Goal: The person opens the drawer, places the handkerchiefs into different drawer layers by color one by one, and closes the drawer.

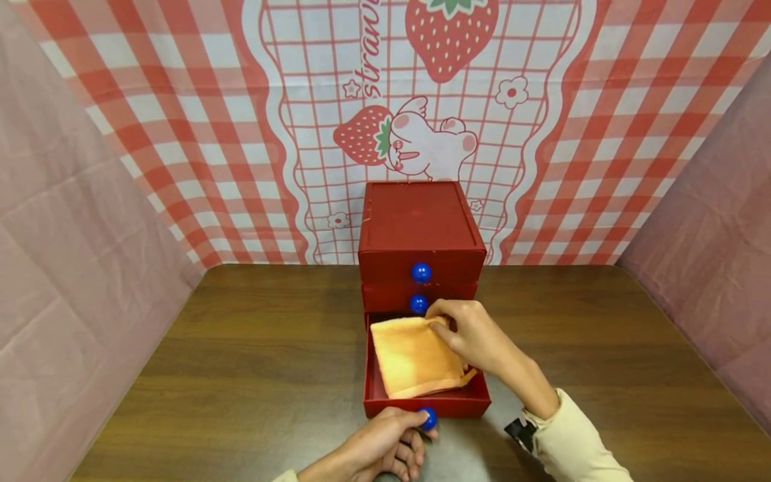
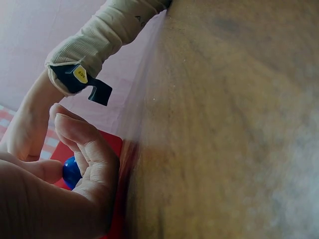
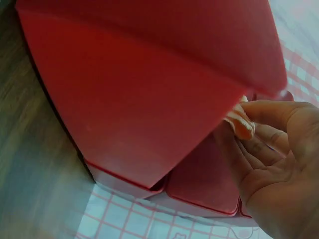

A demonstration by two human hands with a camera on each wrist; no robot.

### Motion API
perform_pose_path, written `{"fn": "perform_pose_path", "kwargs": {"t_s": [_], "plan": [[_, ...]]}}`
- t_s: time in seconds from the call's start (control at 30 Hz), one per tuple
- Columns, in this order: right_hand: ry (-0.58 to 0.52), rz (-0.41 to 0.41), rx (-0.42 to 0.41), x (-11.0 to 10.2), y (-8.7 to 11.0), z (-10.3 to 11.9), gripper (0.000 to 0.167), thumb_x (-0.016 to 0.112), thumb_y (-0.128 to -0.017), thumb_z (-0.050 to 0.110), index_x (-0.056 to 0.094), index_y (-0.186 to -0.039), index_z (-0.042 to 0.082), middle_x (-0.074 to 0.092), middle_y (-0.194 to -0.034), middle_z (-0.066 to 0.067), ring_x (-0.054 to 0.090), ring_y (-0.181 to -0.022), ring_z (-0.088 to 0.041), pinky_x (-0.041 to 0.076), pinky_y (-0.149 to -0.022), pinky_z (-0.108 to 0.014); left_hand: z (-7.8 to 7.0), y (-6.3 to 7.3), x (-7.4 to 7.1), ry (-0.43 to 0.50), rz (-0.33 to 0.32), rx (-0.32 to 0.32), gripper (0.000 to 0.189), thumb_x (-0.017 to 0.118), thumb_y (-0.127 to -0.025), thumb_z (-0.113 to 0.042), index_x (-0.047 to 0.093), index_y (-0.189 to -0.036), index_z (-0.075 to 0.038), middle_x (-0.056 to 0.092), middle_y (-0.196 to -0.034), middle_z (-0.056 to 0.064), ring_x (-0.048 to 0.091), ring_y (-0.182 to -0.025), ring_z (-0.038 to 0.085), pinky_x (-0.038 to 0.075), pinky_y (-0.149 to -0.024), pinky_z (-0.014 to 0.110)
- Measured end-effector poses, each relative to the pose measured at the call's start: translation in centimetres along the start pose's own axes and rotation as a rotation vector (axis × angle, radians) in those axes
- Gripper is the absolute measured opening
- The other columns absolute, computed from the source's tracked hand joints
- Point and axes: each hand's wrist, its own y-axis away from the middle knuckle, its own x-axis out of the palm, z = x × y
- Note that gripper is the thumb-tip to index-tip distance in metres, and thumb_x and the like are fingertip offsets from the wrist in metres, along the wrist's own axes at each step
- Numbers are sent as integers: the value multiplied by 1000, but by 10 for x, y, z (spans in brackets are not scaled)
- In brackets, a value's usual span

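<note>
A red chest of drawers (image 1: 421, 217) stands against the back cloth, its bottom drawer (image 1: 385, 408) pulled out. In that drawer lies a folded yellow-orange cloth (image 1: 415, 355). My right hand (image 1: 472, 335) pinches the cloth's far right corner between thumb and fingers; the right wrist view shows a bit of the cloth (image 3: 241, 124) in that pinch. At the drawer's front my left hand (image 1: 385, 445) holds the round blue knob (image 1: 428, 418) between thumb and fingers. The left wrist view shows the knob (image 2: 71, 173) partly covered by the fingers.
Two more blue knobs mark the upper drawer (image 1: 385, 266) and middle drawer (image 1: 385, 298), both closed. The brown wooden table (image 1: 259, 361) extends on both sides. A strawberry-print checked cloth (image 1: 181, 134) hangs behind, with pink cloth (image 1: 72, 268) at the sides.
</note>
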Motion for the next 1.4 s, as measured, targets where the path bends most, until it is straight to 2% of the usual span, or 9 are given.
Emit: {"fn": "perform_pose_path", "kwargs": {"t_s": [0.13, 0.27, 0.47, 0.73, 0.93, 1.1, 1.2, 1.3, 1.4], "plan": [[4, 23, 8, 5, 0, 0, 11, 76, -86, 1, 71, -92, 10, 66, -84, 3, 54, -69, -9, 48, -61, -23, 0, 0, 0, -1, -1, 1, 37, 52, -100, -32, 68, -105, 0, 57, -61, -4, 55, -47, 5, 47, -46, 17], [55, 50, 14, 11, 1, -2, 10, 72, -86, 0, 71, -91, 9, 66, -84, 1, 54, -71, -10, 49, -65, -24, 0, 0, 0, -1, -2, -4, 36, 52, -100, -32, 68, -105, 0, 57, -61, -5, 55, -47, 5, 47, -46, 16], [114, 84, 43, 18, 3, -8, 13, 71, -82, -4, 69, -86, 8, 62, -79, 3, 51, -69, -11, 50, -67, -28, 1, 0, 0, 3, 10, 11, 37, 52, -100, -32, 67, -106, 0, 57, -61, -4, 55, -47, 5, 47, -46, 17], [211, 149, -4, 30, 7, -19, 15, 71, -82, -6, 63, -85, 7, 57, -79, 0, 57, -71, -13, 52, -64, -28, 1, 0, 0, 3, 6, 3, 38, 52, -99, -33, 68, -106, 1, 57, -61, -4, 56, -48, 5, 47, -46, 17], [293, 180, 44, 20, 8, -14, 16, 73, -83, -3, 69, -97, 4, 66, -91, -6, 64, -80, -19, 57, -70, -36, 2, 0, 0, 1, 8, 8, 38, 52, -99, -33, 68, -106, 1, 57, -61, -4, 55, -47, 6, 47, -46, 17], [365, 217, 59, 9, 7, 4, 18, 74, -84, 2, 71, -102, 4, 68, -97, -7, 66, -84, -23, 58, -68, -39, 1, 0, 0, 2, 9, 1, 39, 52, -99, -34, 68, -107, 1, 57, -61, -4, 55, -48, 5, 47, -46, 17], [310, 275, 35, 9, 8, 14, 19, 75, -84, 3, 72, -103, 4, 70, -100, -7, 66, -89, -25, 58, -70, -39, 1, 0, 0, 2, 14, 0, 39, 52, -100, -34, 68, -107, 1, 57, -61, -4, 55, -48, 5, 47, -46, 17], [196, 378, 17, 12, 8, 21, 20, 74, -85, 1, 72, -105, 3, 71, -104, -8, 66, -96, -25, 57, -78, -38, 1, 0, -1, 3, 20, 5, 40, 52, -100, -34, 67, -107, 2, 57, -61, -4, 55, -48, 6, 48, -46, 18], [82, 474, -4, 19, 10, 20, 20, 68, -87, -4, 73, -106, 2, 71, -106, -6, 65, -99, -23, 55, -84, -37, 1, 0, -1, 6, 22, 6, 40, 52, -100, -34, 67, -107, 2, 57, -62, -4, 56, -48, 5, 48, -46, 18]]}}
